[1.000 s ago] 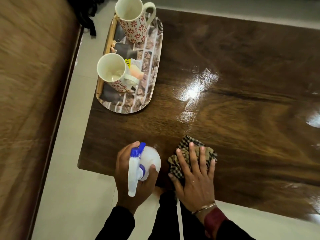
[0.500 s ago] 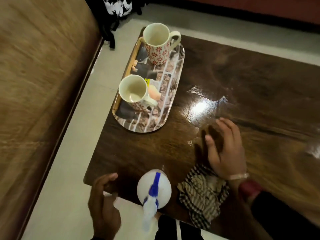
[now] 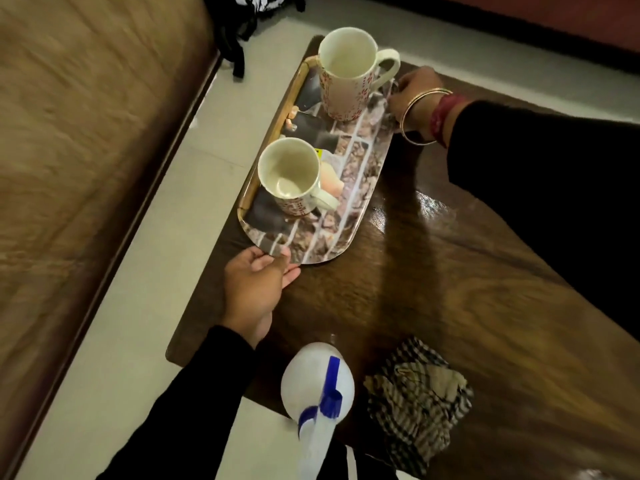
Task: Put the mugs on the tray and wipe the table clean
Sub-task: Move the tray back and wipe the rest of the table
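Observation:
A patterned tray (image 3: 349, 216) lies on the left end of the dark wooden table (image 3: 450, 282). Two white mugs with red flowers stand on it: a tall one (image 3: 346, 81) at the far end and a shorter one (image 3: 289, 174) at the near end. My left hand (image 3: 258, 282) grips the tray's near rim, thumb on top. My right hand (image 3: 414, 95) holds the tray's far right rim, just behind the tall mug's handle. A checked cloth (image 3: 417, 400) lies crumpled at the table's near edge, untouched.
A white spray bottle (image 3: 317, 386) with a blue trigger stands on the near edge, left of the cloth. A brown bed or couch (image 3: 86, 168) runs along the left across a strip of pale floor (image 3: 138, 341). A dark bag (image 3: 242, 15) sits at the top.
My left hand let go of the spray bottle, which now stands on the table, and my right hand left the cloth. Both hands reached forward and took hold of the tray's ends.

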A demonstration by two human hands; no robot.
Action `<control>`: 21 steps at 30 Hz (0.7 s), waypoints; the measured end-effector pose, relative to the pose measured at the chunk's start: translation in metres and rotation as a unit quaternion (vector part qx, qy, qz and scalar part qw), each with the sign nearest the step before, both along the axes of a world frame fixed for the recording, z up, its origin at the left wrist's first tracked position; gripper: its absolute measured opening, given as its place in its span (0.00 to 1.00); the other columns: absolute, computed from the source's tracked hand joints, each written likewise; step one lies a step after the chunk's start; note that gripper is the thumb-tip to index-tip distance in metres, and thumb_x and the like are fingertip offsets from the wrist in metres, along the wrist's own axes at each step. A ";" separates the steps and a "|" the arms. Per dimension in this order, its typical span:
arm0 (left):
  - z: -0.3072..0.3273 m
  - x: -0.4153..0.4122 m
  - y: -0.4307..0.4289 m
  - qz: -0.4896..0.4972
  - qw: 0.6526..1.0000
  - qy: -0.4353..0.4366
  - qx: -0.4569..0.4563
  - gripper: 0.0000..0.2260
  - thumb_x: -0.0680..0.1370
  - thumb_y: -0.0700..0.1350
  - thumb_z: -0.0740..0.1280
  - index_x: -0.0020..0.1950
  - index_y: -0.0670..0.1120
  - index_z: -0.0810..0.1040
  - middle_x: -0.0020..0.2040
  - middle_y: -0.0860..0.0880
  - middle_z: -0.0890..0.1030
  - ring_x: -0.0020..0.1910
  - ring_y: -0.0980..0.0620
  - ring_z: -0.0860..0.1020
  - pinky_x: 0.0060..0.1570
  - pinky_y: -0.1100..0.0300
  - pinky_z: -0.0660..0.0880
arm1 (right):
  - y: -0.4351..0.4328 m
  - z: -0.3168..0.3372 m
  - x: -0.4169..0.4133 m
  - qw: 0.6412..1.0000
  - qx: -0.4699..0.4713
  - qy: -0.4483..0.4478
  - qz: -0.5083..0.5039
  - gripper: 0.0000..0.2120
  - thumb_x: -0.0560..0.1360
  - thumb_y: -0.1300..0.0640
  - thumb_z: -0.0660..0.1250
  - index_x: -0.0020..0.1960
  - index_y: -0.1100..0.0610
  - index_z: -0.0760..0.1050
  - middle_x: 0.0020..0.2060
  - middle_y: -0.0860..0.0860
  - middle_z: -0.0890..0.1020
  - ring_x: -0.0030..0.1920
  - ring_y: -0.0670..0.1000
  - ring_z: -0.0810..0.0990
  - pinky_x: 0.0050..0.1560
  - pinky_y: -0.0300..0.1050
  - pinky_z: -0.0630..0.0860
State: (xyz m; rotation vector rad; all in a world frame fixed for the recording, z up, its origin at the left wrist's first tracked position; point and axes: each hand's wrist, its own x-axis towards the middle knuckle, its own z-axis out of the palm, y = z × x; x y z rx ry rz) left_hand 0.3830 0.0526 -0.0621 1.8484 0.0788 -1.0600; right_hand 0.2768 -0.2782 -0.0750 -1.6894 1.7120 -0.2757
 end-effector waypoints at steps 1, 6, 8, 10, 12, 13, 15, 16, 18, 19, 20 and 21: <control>-0.001 0.001 0.001 -0.005 1.000 -0.007 -0.003 0.12 0.79 0.35 0.71 0.61 0.32 0.76 0.49 0.38 0.84 0.40 0.50 0.86 0.47 0.56 0.86 | -0.001 -0.002 -0.001 0.999 -0.010 0.028 0.013 0.06 0.78 0.56 0.72 0.52 0.58 0.83 0.46 0.51 0.85 0.45 0.51 0.84 0.45 0.42 0.81; 0.007 0.009 0.002 -0.050 0.998 -0.045 0.010 0.06 0.79 0.34 0.70 0.54 0.35 0.78 0.44 0.38 0.81 0.38 0.51 0.84 0.43 0.59 0.85 | 0.014 0.000 -0.032 0.999 -0.034 0.016 -0.024 0.07 0.75 0.53 0.74 0.46 0.57 0.83 0.41 0.52 0.81 0.42 0.50 0.80 0.42 0.43 0.78; 0.014 0.006 0.001 -0.078 0.996 -0.043 0.008 0.03 0.79 0.34 0.70 0.50 0.39 0.78 0.40 0.42 0.82 0.37 0.52 0.83 0.47 0.56 0.86 | 0.025 0.000 -0.060 0.998 -0.026 -0.011 -0.057 0.12 0.72 0.49 0.76 0.39 0.57 0.81 0.39 0.51 0.82 0.40 0.49 0.80 0.42 0.43 0.78; 0.024 0.002 -0.005 -0.116 0.992 -0.045 0.003 0.06 0.79 0.33 0.70 0.46 0.42 0.76 0.33 0.49 0.81 0.39 0.52 0.82 0.49 0.54 0.85 | 0.036 0.000 -0.095 0.992 -0.013 -0.049 -0.114 0.14 0.65 0.46 0.76 0.36 0.58 0.82 0.36 0.50 0.86 0.39 0.51 0.85 0.45 0.49 0.84; 0.034 0.005 -0.012 -0.165 0.985 -0.049 -0.002 0.05 0.79 0.33 0.70 0.48 0.42 0.78 0.30 0.52 0.80 0.39 0.54 0.83 0.48 0.56 0.85 | 0.047 -0.006 -0.128 0.985 -0.008 -0.075 -0.157 0.12 0.61 0.46 0.75 0.38 0.54 0.85 0.34 0.50 0.87 0.37 0.54 0.87 0.43 0.56 0.86; 0.041 -0.002 -0.020 -0.201 0.978 -0.050 -0.007 0.05 0.79 0.33 0.70 0.50 0.41 0.79 0.29 0.54 0.80 0.38 0.56 0.83 0.48 0.57 0.85 | 0.056 0.002 -0.152 0.978 -0.009 -0.087 -0.189 0.11 0.62 0.46 0.76 0.38 0.54 0.85 0.33 0.49 0.86 0.37 0.53 0.86 0.42 0.56 0.86; 0.051 -0.011 -0.036 -0.260 0.964 -0.052 -0.011 0.07 0.79 0.32 0.69 0.50 0.44 0.79 0.26 0.56 0.77 0.33 0.60 0.81 0.47 0.59 0.85 | 0.077 0.006 -0.193 0.969 -0.016 -0.095 -0.230 0.12 0.66 0.47 0.77 0.37 0.56 0.84 0.31 0.48 0.85 0.36 0.48 0.84 0.41 0.49 0.84; 0.055 -0.016 -0.043 -0.287 0.956 -0.057 -0.010 0.08 0.79 0.32 0.69 0.48 0.45 0.78 0.25 0.57 0.74 0.31 0.61 0.80 0.45 0.60 0.85 | 0.088 0.006 -0.213 0.964 -0.016 -0.098 -0.245 0.12 0.67 0.48 0.77 0.36 0.56 0.83 0.31 0.48 0.84 0.36 0.46 0.83 0.41 0.46 0.82; 0.058 -0.033 -0.064 -0.347 0.935 -0.065 -0.007 0.08 0.79 0.31 0.69 0.48 0.44 0.76 0.27 0.54 0.71 0.29 0.61 0.79 0.38 0.62 0.85 | 0.107 0.006 -0.260 0.946 -0.013 -0.129 -0.298 0.08 0.66 0.48 0.76 0.37 0.52 0.84 0.30 0.48 0.84 0.36 0.47 0.85 0.43 0.50 0.85; 0.060 -0.041 -0.073 -0.377 0.924 -0.068 -0.005 0.07 0.79 0.31 0.69 0.49 0.43 0.76 0.29 0.51 0.73 0.30 0.60 0.80 0.36 0.63 0.84 | 0.116 0.007 -0.279 0.935 -0.013 -0.135 -0.327 0.05 0.65 0.48 0.76 0.38 0.49 0.84 0.30 0.47 0.84 0.36 0.50 0.87 0.42 0.54 0.86; 0.060 -0.052 -0.084 -0.417 0.906 -0.072 0.000 0.07 0.78 0.31 0.69 0.50 0.42 0.77 0.31 0.49 0.75 0.31 0.58 0.82 0.36 0.63 0.84 | 0.126 0.008 -0.302 0.926 -0.011 -0.137 -0.352 0.03 0.65 0.49 0.76 0.38 0.47 0.84 0.29 0.47 0.84 0.35 0.51 0.87 0.40 0.55 0.86; 0.060 -0.060 -0.093 -0.453 0.888 -0.077 0.006 0.06 0.78 0.31 0.69 0.50 0.41 0.78 0.32 0.47 0.77 0.32 0.57 0.83 0.36 0.63 0.84 | 0.138 0.009 -0.318 0.915 -0.008 -0.147 -0.375 0.02 0.66 0.51 0.77 0.37 0.47 0.84 0.28 0.47 0.84 0.34 0.51 0.87 0.38 0.54 0.86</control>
